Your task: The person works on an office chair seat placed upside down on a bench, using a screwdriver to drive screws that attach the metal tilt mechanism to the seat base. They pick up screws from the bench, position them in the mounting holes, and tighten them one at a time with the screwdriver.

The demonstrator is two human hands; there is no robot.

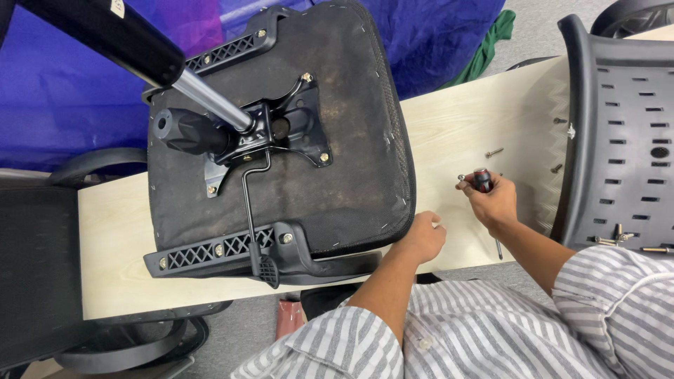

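An upturned black office chair seat [337, 154] lies on a pale wooden table [456, 119], its metal mechanism plate [284, 130] and gas cylinder [210, 102] facing up. My left hand [423, 237] rests closed on the table at the seat's right edge. My right hand [491, 200] grips a red and black screwdriver [481, 180], its shaft pointing down past the wrist, and pinches a small screw [461, 178] at the fingertips. Loose screws [494, 151] lie just beyond the right hand.
A black slotted plastic chair back [625, 133] lies at the table's right end, with bolts [618, 235] on it. A blue cloth [435, 35] and a green one [495, 38] lie behind. Black armrests [210, 249] flank the seat. Another chair [35, 267] stands at left.
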